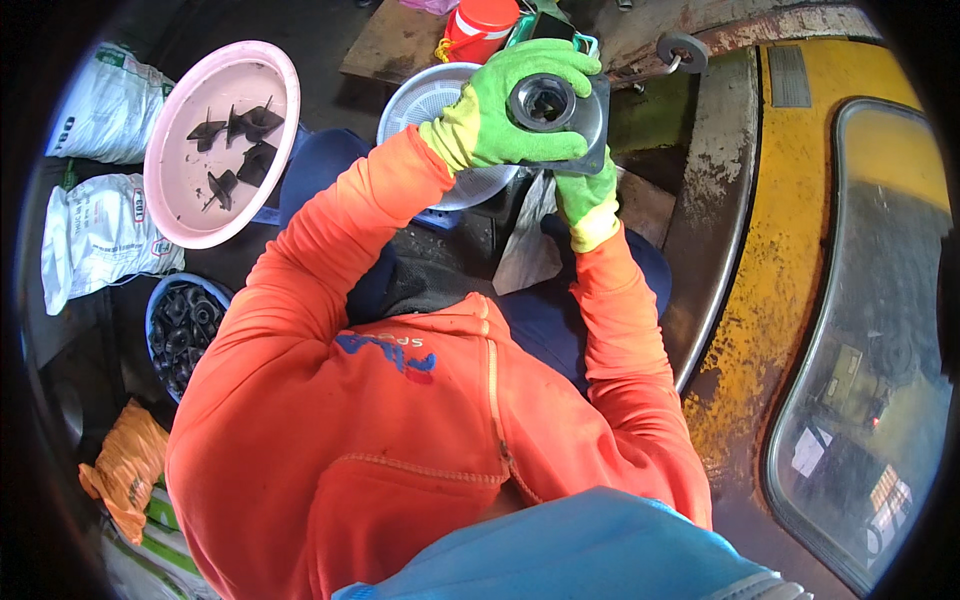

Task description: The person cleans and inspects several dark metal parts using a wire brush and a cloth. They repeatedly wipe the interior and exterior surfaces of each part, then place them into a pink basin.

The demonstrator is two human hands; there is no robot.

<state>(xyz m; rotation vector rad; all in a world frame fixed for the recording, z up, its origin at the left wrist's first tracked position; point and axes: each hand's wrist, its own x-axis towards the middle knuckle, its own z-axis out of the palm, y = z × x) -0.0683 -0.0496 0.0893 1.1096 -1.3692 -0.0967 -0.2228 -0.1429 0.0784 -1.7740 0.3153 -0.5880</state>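
My left hand (490, 105), in a green and yellow glove, grips a dark housing with a square flange (598, 112). A round hollow collar (519, 104) faces up from it, with fingers above and the thumb below. Inside the collar, the details are too dark to make out. My right hand (586, 195), gloved alike, comes up under the housing's lower right edge. Its fingers are hidden behind the part, so their grip does not show. Behind my left wrist stands a whitish mesh basket (408, 100).
A pink basin (172, 205) at the left holds several dark finned pieces. Below it, a blue tub (160, 290) is full of dark parts. White sacks (105, 225) and an orange bag (128, 465) lie farther left. A red bucket (482, 25) stands ahead; a rusty yellow vehicle panel (770, 300) borders the right.
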